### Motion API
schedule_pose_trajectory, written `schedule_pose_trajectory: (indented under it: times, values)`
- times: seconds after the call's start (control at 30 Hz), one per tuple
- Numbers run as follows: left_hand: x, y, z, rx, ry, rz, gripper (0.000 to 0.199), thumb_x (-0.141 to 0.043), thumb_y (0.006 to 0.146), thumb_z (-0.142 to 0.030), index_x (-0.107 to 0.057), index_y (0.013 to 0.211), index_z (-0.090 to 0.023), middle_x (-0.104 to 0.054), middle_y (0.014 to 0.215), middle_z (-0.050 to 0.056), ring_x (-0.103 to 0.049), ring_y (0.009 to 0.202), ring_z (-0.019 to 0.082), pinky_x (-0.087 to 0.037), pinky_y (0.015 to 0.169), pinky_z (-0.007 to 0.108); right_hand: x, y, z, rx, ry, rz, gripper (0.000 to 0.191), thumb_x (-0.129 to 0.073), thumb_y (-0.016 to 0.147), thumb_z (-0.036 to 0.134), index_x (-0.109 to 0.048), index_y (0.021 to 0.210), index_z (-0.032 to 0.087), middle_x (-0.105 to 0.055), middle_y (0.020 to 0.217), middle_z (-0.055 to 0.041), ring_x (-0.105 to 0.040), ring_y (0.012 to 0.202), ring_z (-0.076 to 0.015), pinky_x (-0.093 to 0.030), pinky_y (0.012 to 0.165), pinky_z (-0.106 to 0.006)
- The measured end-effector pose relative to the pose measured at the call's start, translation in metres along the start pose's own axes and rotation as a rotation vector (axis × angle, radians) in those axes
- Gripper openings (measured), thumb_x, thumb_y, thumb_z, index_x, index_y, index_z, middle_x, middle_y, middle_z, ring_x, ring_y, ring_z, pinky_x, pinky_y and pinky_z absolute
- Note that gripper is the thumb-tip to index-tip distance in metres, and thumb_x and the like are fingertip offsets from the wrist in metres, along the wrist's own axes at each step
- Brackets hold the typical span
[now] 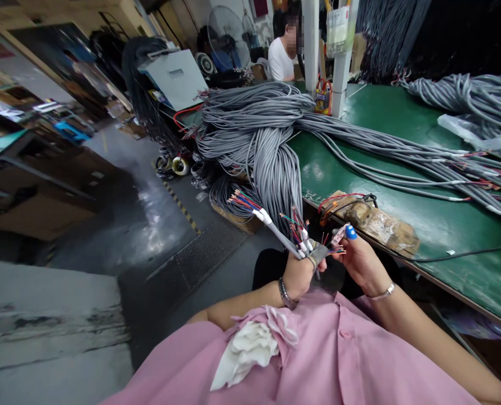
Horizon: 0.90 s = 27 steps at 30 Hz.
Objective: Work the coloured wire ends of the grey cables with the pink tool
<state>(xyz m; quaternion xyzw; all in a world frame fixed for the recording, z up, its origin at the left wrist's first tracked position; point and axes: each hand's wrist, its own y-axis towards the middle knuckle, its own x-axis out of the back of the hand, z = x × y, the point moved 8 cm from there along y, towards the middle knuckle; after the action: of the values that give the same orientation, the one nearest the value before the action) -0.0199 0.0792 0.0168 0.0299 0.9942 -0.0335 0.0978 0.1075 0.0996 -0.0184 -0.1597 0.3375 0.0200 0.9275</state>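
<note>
My left hand [299, 275] is closed around several grey cables [279, 232], whose sheaths end in white bands. Coloured wires [242, 201] with bare copper tips fan out of one cable, and more wire ends [298, 226] stick up just above my fist. Close beside it on the right, my right hand [362, 264] pinches at coloured wire ends [338, 251]. A blue cover [350, 232] sits on its thumb. A small pale pinkish-white piece [339, 234] shows at those fingertips; whether it is a wrapped finger or a held part, I cannot tell.
A thick bundle of grey cables [276, 157] drapes over the green table [453, 275]. A taped wooden block [377, 225] with red and black leads lies at its near edge. Another cable heap [478, 98] lies at the back right. A co-worker [282, 56] sits behind the table.
</note>
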Motion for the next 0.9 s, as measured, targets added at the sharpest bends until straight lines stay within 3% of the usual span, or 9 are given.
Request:
schedule_pose_trajectory:
  times: [0.07, 0.23, 0.43, 0.57, 0.7, 0.9]
  values:
    - [0.001, 0.000, 0.000, -0.003, -0.003, -0.014, 0.034, -0.062, 0.079, -0.030, -0.051, 0.050, -0.015, -0.051, 0.048, 0.000, -0.048, 0.048, 0.010, -0.039, 0.051, 0.024, 0.001, 0.000, 0.001, -0.008, 0.000, 0.010, 0.023, -0.072, 0.075, 0.043, -0.068, 0.079, 0.021, -0.064, 0.069, 0.0008, -0.056, 0.061, -0.0120, -0.050, 0.058, -0.024]
    - [0.002, -0.002, -0.002, -0.008, 0.049, 0.011, 0.035, -0.061, 0.081, -0.031, -0.052, 0.051, -0.015, -0.052, 0.048, 0.000, -0.049, 0.048, 0.009, -0.040, 0.052, 0.023, 0.004, 0.000, 0.001, -0.007, 0.041, 0.001, 0.028, -0.069, 0.078, 0.044, -0.072, 0.092, 0.020, -0.073, 0.091, -0.0053, -0.063, 0.078, -0.0168, -0.052, 0.067, -0.029]
    - [0.002, -0.003, 0.001, 0.001, 0.127, 0.047, 0.036, -0.061, 0.081, -0.033, -0.054, 0.052, -0.014, -0.054, 0.049, 0.000, -0.050, 0.047, 0.009, -0.042, 0.052, 0.023, 0.006, 0.000, -0.001, 0.019, 0.077, -0.021, 0.021, -0.074, 0.075, 0.040, -0.073, 0.082, 0.020, -0.074, 0.097, -0.0044, -0.063, 0.077, -0.0161, -0.050, 0.067, -0.027]
    - [0.004, -0.002, 0.010, 0.030, 0.120, 0.029, 0.034, -0.064, 0.079, -0.035, -0.055, 0.054, -0.014, -0.054, 0.049, 0.000, -0.050, 0.047, 0.009, -0.042, 0.052, 0.023, 0.007, 0.000, -0.003, 0.021, 0.079, -0.021, 0.022, -0.072, 0.077, 0.042, -0.073, 0.085, 0.021, -0.073, 0.099, -0.0045, -0.063, 0.079, -0.0159, -0.050, 0.068, -0.027]
    - [0.004, -0.004, 0.005, 0.020, 0.136, 0.036, 0.035, -0.063, 0.080, -0.035, -0.054, 0.054, -0.014, -0.054, 0.049, 0.000, -0.050, 0.048, 0.010, -0.042, 0.053, 0.023, 0.004, -0.001, -0.003, 0.029, 0.076, -0.022, 0.025, -0.071, 0.077, 0.045, -0.071, 0.087, 0.022, -0.072, 0.100, -0.0055, -0.062, 0.079, -0.0162, -0.050, 0.065, -0.027]
    - [0.007, -0.011, -0.008, 0.004, 0.219, 0.087, 0.038, -0.062, 0.082, -0.036, -0.055, 0.051, -0.015, -0.055, 0.050, 0.001, -0.052, 0.051, 0.010, -0.044, 0.059, 0.025, 0.003, -0.009, -0.014, -0.133, -0.001, 0.120, 0.046, -0.058, 0.079, 0.062, -0.070, 0.090, 0.020, -0.070, 0.098, -0.0083, -0.062, 0.074, -0.0156, -0.051, 0.064, -0.028]
